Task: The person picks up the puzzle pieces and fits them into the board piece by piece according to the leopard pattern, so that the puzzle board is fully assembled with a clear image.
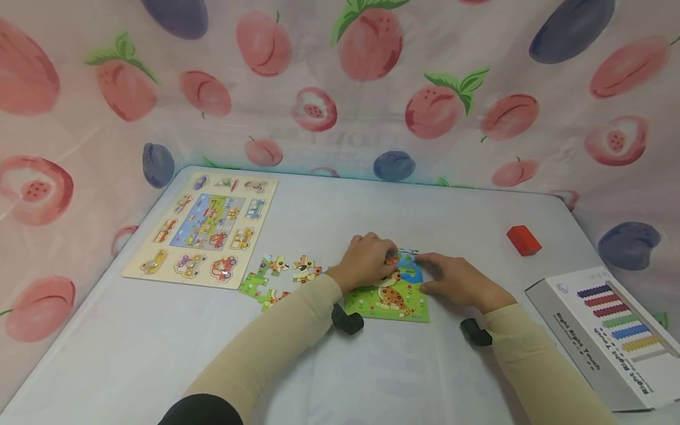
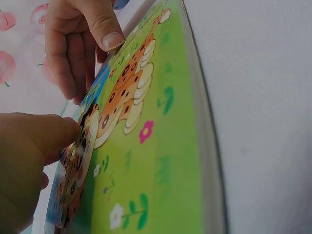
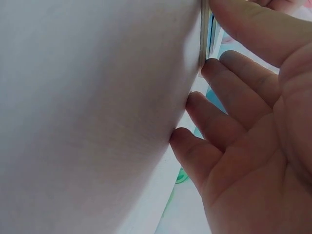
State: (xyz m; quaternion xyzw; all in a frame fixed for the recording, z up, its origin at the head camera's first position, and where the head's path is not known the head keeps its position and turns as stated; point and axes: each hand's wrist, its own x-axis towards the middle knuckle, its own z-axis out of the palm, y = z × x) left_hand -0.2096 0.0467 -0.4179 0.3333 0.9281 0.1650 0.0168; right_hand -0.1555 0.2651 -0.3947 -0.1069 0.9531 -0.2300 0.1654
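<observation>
A jigsaw board (image 1: 366, 304) with a spotted leopard cub on green grass lies on the white table. My left hand (image 1: 366, 262) is over its upper left part, fingers bent. It pinches a spotted puzzle piece (image 1: 392, 260) at the board's surface; fingers and thumb hide most of this piece. In the left wrist view my left thumb (image 2: 53, 136) touches the cub's picture. At the board's right edge is my right hand (image 1: 457, 280), its fingers loosely extended, thumb and fingertips at the edge. Loose puzzle pieces (image 1: 257, 283) lie left of the board, partly behind my left forearm.
A wooden vehicle puzzle board (image 1: 199, 274) lies at the back left. To the right are a red block (image 1: 523, 241) and a white box (image 1: 574, 336) picturing coloured strips. A fruit-patterned cloth (image 1: 319, 77) hangs behind the table.
</observation>
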